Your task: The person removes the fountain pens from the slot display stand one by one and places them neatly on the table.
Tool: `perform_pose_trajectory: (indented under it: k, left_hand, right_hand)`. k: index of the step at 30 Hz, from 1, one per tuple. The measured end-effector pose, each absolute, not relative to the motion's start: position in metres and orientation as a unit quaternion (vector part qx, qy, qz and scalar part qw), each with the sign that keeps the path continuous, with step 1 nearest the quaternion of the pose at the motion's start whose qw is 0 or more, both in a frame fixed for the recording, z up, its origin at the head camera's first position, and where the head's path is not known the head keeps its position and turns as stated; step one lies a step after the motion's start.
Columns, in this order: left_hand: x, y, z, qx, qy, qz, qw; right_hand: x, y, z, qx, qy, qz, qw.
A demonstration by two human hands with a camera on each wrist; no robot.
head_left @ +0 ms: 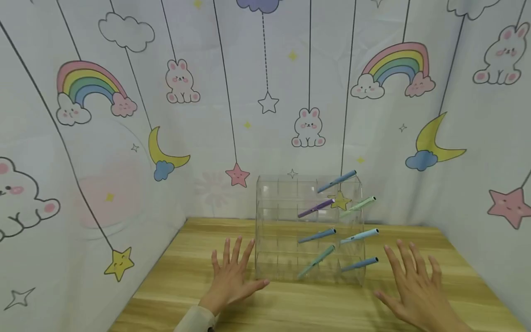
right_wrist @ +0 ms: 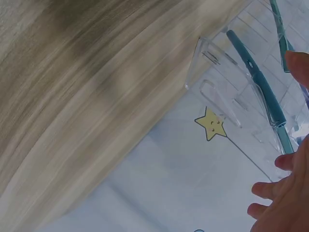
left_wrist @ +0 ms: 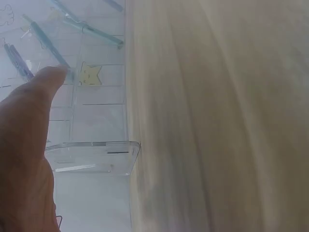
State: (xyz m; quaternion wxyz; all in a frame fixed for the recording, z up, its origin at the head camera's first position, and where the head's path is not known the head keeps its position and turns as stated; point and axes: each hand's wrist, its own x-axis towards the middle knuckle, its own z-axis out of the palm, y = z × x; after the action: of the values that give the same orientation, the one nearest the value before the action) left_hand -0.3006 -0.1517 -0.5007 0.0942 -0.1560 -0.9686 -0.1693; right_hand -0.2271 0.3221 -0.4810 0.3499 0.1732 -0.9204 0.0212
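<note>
A clear acrylic pen rack (head_left: 267, 230) with rows of compartments stands on the wooden table. Several pens slant out of its middle and right columns: a purple pen (head_left: 316, 208), a light green pen (head_left: 358, 206), a pale blue pen (head_left: 360, 236), a green pen (head_left: 316, 262), and blue ones such as the top pen (head_left: 337, 181). My left hand (head_left: 230, 281) is spread at the rack's left side, holding nothing. To the right of the rack, my right hand (head_left: 419, 290) has its fingers spread, also with nothing in it. In the right wrist view a teal-looking pen (right_wrist: 258, 79) shows near that hand.
Wood-grain table (head_left: 298, 304) extends in front of the rack and to both sides. White fabric (head_left: 274, 138) printed with rabbits, stars, moons and rainbows hangs behind and along both sides. A pale sleeve (head_left: 195, 320) covers the left wrist.
</note>
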Motion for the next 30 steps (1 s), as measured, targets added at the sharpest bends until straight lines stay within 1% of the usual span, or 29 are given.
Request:
perform_pose_trajectory:
  k: [3, 11, 15, 19, 23, 26, 30]
  left_hand:
    - [-0.303, -0.149, -0.5, -0.153, -0.967, -0.177, 0.096]
    - [-0.306, -0.144, -0.506, -0.155, -0.954, -0.245, 0.082]
    - [-0.311, -0.142, -0.511, -0.178, -0.932, -0.308, 0.073]
    - [-0.316, -0.142, -0.517, -0.21, -0.893, -0.395, 0.052]
    - [-0.319, -0.142, -0.523, -0.233, -0.846, -0.478, 0.041]
    - [-0.32, -0.14, -0.526, -0.233, -0.826, -0.51, 0.049]
    - [-0.32, -0.138, -0.529, -0.215, -0.822, -0.523, 0.06]
  right_hand:
    - [-0.229, 0.32, -0.479, 0.173, -0.918, 0.044, 0.354]
    - [-0.231, 0.311, -0.476, 0.145, -0.924, 0.114, 0.336]
    - [-0.234, 0.308, -0.475, 0.143, -0.917, 0.144, 0.343]
    - [-0.238, 0.305, -0.476, 0.148, -0.906, 0.186, 0.349]
    - [-0.24, 0.301, -0.475, 0.15, -0.899, 0.232, 0.339]
    - [-0.241, 0.298, -0.474, 0.145, -0.894, 0.25, 0.341]
    - [-0.244, 0.295, -0.473, 0.142, -0.886, 0.261, 0.357]
